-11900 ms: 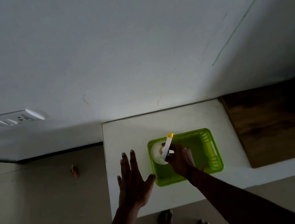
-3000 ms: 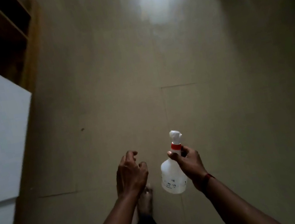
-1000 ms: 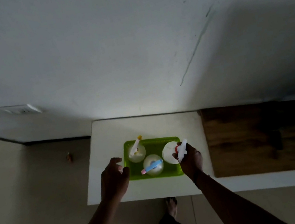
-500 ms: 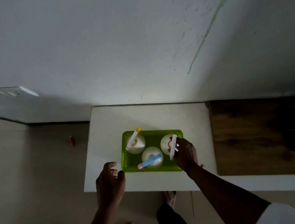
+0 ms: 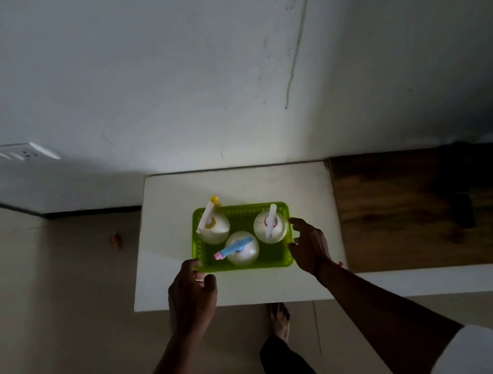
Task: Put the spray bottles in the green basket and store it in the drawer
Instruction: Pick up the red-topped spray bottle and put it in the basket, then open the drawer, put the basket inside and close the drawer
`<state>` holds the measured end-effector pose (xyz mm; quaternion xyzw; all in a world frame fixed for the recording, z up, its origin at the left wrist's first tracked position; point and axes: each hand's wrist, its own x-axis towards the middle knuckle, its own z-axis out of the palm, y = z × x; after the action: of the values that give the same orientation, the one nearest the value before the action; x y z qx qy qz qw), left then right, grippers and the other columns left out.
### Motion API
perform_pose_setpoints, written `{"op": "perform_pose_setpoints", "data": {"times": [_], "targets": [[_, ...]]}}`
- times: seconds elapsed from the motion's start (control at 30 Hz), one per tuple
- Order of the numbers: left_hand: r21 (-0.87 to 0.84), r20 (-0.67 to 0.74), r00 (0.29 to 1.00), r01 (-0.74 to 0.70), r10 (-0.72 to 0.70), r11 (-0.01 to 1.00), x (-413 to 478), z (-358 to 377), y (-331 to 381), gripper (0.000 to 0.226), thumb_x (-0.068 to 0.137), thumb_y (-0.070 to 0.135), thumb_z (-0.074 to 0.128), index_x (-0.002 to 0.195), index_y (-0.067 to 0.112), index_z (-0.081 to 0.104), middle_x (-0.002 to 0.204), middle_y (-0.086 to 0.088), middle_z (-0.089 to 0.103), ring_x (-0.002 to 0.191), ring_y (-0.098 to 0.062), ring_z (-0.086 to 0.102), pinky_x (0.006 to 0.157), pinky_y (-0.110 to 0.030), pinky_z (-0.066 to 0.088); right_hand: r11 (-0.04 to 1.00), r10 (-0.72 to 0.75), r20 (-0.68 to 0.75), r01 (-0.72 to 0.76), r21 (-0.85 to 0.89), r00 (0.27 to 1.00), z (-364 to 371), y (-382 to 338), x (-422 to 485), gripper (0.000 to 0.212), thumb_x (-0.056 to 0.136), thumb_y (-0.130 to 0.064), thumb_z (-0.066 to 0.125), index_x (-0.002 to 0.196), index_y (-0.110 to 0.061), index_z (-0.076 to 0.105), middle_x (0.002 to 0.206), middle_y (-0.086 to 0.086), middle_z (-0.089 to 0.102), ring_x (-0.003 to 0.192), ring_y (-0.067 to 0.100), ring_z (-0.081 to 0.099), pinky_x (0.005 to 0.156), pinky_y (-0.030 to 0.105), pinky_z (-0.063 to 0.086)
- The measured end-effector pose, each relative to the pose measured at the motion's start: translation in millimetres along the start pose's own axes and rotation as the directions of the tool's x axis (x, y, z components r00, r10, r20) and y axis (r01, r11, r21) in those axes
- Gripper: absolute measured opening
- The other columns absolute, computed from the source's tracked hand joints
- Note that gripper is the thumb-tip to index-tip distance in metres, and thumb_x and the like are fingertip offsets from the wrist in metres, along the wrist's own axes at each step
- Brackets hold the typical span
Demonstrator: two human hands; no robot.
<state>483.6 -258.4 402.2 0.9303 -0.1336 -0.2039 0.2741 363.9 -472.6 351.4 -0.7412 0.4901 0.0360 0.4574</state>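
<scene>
The green basket (image 5: 265,264) sits on a white table (image 5: 230,179). Three white spray bottles stand upright in it: one with a yellow nozzle (image 5: 213,230) at the back left, one with a blue trigger (image 5: 243,250) at the front middle, and one with a red collar (image 5: 270,227) at the right. My left hand (image 5: 190,285) is at the basket's front left corner, its loosely curled fingers touching it. At the basket's right end, my right hand (image 5: 309,243) has spread fingers against the rim and holds nothing.
A dark wooden surface (image 5: 407,208) adjoins the table on the right. The white wall behind carries a socket plate (image 5: 21,152). A small brown object (image 5: 116,239) lies on the floor to the left. My foot (image 5: 278,316) stands just under the table's front edge.
My right hand let go of the red-collared bottle, which now stands in the basket, and moved to the basket's right end. My left hand moved forward to the front left corner.
</scene>
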Motion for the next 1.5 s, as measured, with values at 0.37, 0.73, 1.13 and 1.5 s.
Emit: {"op": "perform_pose_setpoints", "data": {"times": [0.37,0.73,1.13,1.5], "targets": [[-0.116,-0.121,0.985,-0.136,0.122,0.984,-82.8,41.4,21.2,0.028,0.078,0.007,0.064,0.106,0.007,0.063,0.098,-0.014,0.072,0.086,-0.032,0.068,0.080,-0.036,0.051,0.998,-0.047,-0.030,0.045,-0.044,0.998,-65.7,69.2,-107.9,0.056,0.080,0.004,0.064,0.130,-0.018,0.057,0.122,0.008,0.065,0.090,0.024,0.067,0.066,0.013,0.047],[0.008,0.489,0.851,-0.225,0.192,0.974,-193.5,194.0,43.5,0.045,0.084,0.026,0.059,0.127,0.016,0.056,0.122,-0.007,0.064,0.109,-0.024,0.062,0.096,-0.034,0.048,0.884,0.114,0.191,-0.012,-0.467,0.975,-108.4,224.4,-186.3,0.061,0.092,-0.029,0.060,0.147,-0.022,0.035,0.149,0.006,0.045,0.130,0.024,0.049,0.103,0.030,0.041],[0.264,0.704,0.685,-0.496,0.186,0.827,-184.1,346.6,65.3,0.075,0.094,0.037,0.052,0.154,0.011,0.016,0.164,-0.008,0.009,0.151,-0.023,0.010,0.121,-0.042,0.018,0.779,0.081,0.265,0.105,-0.618,0.961,-112.7,381.2,-103.4,0.072,0.096,-0.027,0.051,0.154,-0.018,0.009,0.164,0.006,-0.004,0.150,0.028,-0.006,0.120,0.052,0.010],[0.400,0.729,0.664,-0.612,0.167,0.683,-194.2,396.5,50.0,0.096,0.091,0.038,0.056,0.152,0.018,-0.016,0.159,-0.012,-0.026,0.147,-0.026,-0.021,0.118,-0.059,0.007,0.808,-0.026,0.234,0.159,-0.567,0.972,-112.5,394.5,-70.2,0.075,0.091,-0.024,0.056,0.152,-0.015,0.014,0.163,0.010,0.004,0.150,0.029,0.002,0.119,0.049,0.016]]}}
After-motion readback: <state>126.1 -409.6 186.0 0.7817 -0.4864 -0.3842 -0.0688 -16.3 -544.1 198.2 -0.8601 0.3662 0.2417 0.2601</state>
